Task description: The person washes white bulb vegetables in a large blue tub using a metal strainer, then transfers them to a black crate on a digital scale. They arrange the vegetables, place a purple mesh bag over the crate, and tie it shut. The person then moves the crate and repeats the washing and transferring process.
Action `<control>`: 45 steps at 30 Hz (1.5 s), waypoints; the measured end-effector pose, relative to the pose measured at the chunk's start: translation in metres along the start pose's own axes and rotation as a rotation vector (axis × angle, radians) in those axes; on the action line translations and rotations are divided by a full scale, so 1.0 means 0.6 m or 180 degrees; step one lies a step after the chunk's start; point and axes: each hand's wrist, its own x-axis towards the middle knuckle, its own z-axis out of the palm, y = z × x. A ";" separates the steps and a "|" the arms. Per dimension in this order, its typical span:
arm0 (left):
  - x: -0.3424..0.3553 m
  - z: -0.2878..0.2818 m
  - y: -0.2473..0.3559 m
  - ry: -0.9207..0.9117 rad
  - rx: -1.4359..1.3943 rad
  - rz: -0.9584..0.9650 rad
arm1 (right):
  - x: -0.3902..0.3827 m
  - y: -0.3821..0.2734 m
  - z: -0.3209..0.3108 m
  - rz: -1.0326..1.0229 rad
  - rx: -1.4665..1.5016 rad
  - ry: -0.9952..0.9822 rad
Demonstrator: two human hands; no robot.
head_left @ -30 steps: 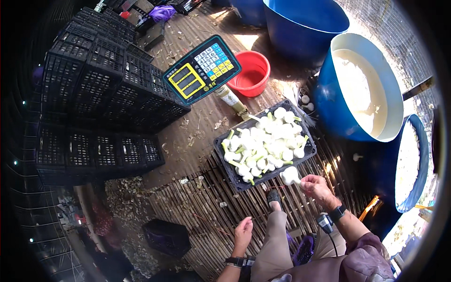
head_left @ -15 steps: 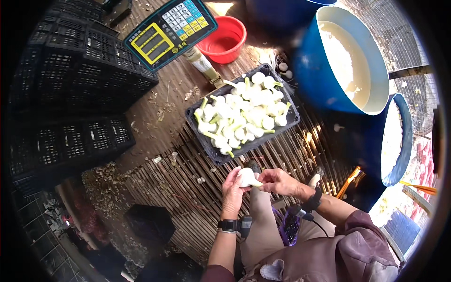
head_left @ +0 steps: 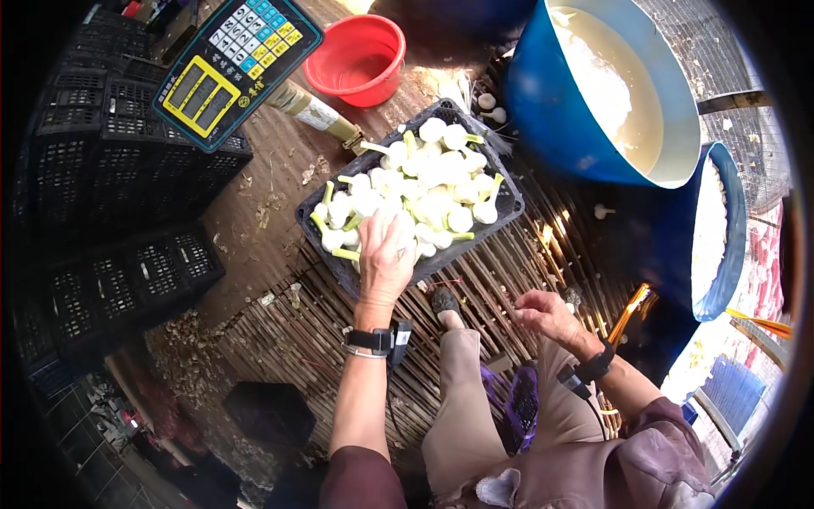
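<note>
Covering some white bulbs (head_left: pixel 434 202) in the black crate (head_left: pixel 512 202), the left hand (head_left: pixel 387 256) is hiding its grip, so whether it is holding one is unclear; the right hand (head_left: pixel 549 319) is hanging loosely curled, apparently empty. The crate is probably keeping bulbs from rolling away.

Fingertips of the left grip (head_left: pixel 387 261) are hidden, perhaps on bulbs (head_left: pixel 460 219); scale panel (head_left: pixel 242 66) cropped above.

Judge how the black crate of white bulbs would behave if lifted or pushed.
The crate would probably stay stiff, as it shows no sagging. It may be fairly heavy, since bulbs cover most of its inside. If tilted, the uppermost bulbs might roll, being rounded and loosely piled.
</note>
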 end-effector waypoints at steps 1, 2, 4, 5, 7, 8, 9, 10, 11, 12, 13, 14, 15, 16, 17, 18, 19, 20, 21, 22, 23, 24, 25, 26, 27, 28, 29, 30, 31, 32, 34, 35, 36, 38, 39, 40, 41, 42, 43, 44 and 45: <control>0.015 0.013 -0.015 -0.0289 0.0424 0.0090 | 0.001 0.006 -0.004 0.0041 0.0029 0.0001; 0.025 0.030 -0.036 -0.0578 0.0850 0.0171 | 0.007 0.019 -0.008 0.0020 -0.0008 0.0026; 0.040 0.060 -0.061 -0.0847 0.0946 0.0070 | 0.013 0.043 -0.016 0.0008 -0.0077 0.0126; 0.039 0.066 -0.074 -0.0807 0.0819 -0.0050 | 0.014 0.053 -0.017 0.0023 0.0046 0.0093; 0.043 0.077 -0.079 -0.0503 0.0513 -0.0126 | 0.012 0.059 -0.025 0.0001 0.0070 0.0211; 0.035 0.074 -0.090 -0.0249 0.0240 -0.0312 | 0.012 0.061 -0.026 -0.0016 0.0070 0.0251; 0.026 0.072 -0.102 0.0029 -0.0028 -0.0467 | 0.014 0.067 -0.033 -0.0115 -0.0016 0.0292; 0.011 0.063 -0.115 0.0318 -0.0260 -0.0635 | 0.016 0.066 -0.035 -0.0102 0.0011 0.0278; -0.013 0.055 -0.123 0.0447 -0.0511 -0.1012 | 0.018 0.066 -0.035 -0.0089 0.0031 0.0258; -0.036 0.046 -0.127 0.0592 -0.0768 -0.1345 | 0.023 0.061 -0.033 -0.0115 0.0059 0.0255; -0.071 0.037 -0.142 0.0645 -0.0718 -0.1496 | 0.024 0.043 -0.026 -0.0010 0.0174 0.0292; -0.109 0.029 -0.153 0.0709 -0.0670 -0.1645 | 0.020 0.008 -0.016 0.0010 0.0111 0.0284; -0.131 0.018 -0.147 0.0714 -0.0691 -0.1634 | 0.021 -0.008 -0.012 -0.0109 -0.0018 0.0302; -0.153 0.006 -0.142 0.0706 -0.0713 -0.1631 | 0.025 -0.018 -0.010 -0.0215 -0.0142 0.0326; -0.179 -0.005 -0.142 0.0703 -0.0796 -0.1719 | 0.030 -0.029 -0.005 -0.0247 -0.0184 0.0291; -0.209 -0.016 -0.146 0.0690 -0.0878 -0.1840 | 0.034 -0.041 0.003 -0.0247 -0.0233 0.0239; -0.243 -0.024 -0.158 0.0719 -0.0699 -0.1757 | 0.033 -0.068 0.016 -0.0299 -0.0469 0.0282; -0.272 -0.032 -0.167 0.0739 -0.0537 -0.1687 | 0.036 -0.082 0.026 -0.0358 -0.0513 0.0282; -0.283 -0.039 -0.161 0.0656 -0.0599 -0.1991 | 0.038 -0.092 0.030 -0.0407 -0.0562 0.0335; -0.298 -0.049 -0.164 0.0661 -0.0627 -0.2030 | 0.041 -0.103 0.040 -0.0459 -0.0589 0.0350; -0.312 -0.058 -0.166 0.0662 -0.0654 -0.2066 | 0.039 -0.122 0.047 -0.0458 -0.0593 0.0333; -0.319 -0.067 -0.165 0.0659 -0.0682 -0.2098 | 0.040 -0.134 0.055 -0.0528 -0.0608 0.0335; -0.325 -0.075 -0.162 0.0665 -0.0726 -0.2195 | 0.041 -0.143 0.062 -0.0596 -0.0620 0.0337; -0.329 -0.082 -0.160 0.0690 -0.0784 -0.2219 | 0.042 -0.150 0.067 -0.0664 -0.0631 0.0339; -0.325 -0.092 -0.155 0.0714 -0.0841 -0.2236 | 0.047 -0.149 0.071 -0.0699 -0.0652 0.0362; -0.321 -0.100 -0.148 0.0737 -0.0899 -0.2252 | 0.049 -0.148 0.074 -0.0715 -0.0675 0.0330; -0.315 -0.107 -0.139 0.0652 -0.1175 -0.2523 | 0.051 -0.148 0.075 -0.0729 -0.0700 0.0300; -0.318 -0.107 -0.137 0.0680 -0.1174 -0.2556 | 0.054 -0.150 0.077 -0.0741 -0.0729 0.0242; -0.322 -0.104 -0.135 0.0708 -0.1174 -0.2589 | 0.051 -0.158 0.080 -0.0639 -0.0647 0.0153; -0.325 -0.099 -0.131 0.0736 -0.1177 -0.2623 | 0.057 -0.152 0.074 -0.0748 -0.0772 0.0183; -0.328 -0.084 -0.120 0.0774 -0.1163 -0.2607 | 0.066 -0.152 0.068 -0.0979 -0.1014 0.0228; -0.329 -0.075 -0.112 0.0793 -0.1156 -0.2599 | 0.066 -0.161 0.057 -0.0844 -0.0939 0.0130; -0.331 -0.073 -0.100 0.0748 -0.1096 -0.2646 | 0.064 -0.174 0.053 -0.0915 -0.0997 0.0160; -0.347 -0.049 -0.098 0.0818 -0.0808 -0.2374 | 0.094 -0.176 0.036 -0.1152 -0.0998 0.0259; -0.350 -0.047 -0.085 0.0799 -0.0902 -0.2506 | 0.108 -0.183 0.033 -0.1202 -0.0993 0.0200; -0.343 -0.048 -0.065 0.0791 -0.1010 -0.2610 | 0.124 -0.193 0.023 -0.1184 -0.1141 0.0212; -0.340 -0.049 -0.051 0.0783 -0.1115 -0.2713 | 0.137 -0.205 0.017 -0.1250 -0.1127 0.0234; -0.345 -0.053 -0.041 0.0777 -0.0929 -0.2659 | 0.150 -0.220 0.017 -0.1327 -0.1094 0.0224; -0.352 -0.051 -0.032 0.0760 -0.0770 -0.2590 | 0.162 -0.232 0.009 -0.1472 -0.1216 0.0292; -0.355 -0.053 -0.025 0.0739 -0.0605 -0.2517 | 0.174 -0.248 0.002 -0.1618 -0.1329 0.0360; -0.362 -0.056 -0.018 0.0729 -0.0596 -0.2516 | 0.182 -0.264 0.000 -0.1771 -0.1453 0.0419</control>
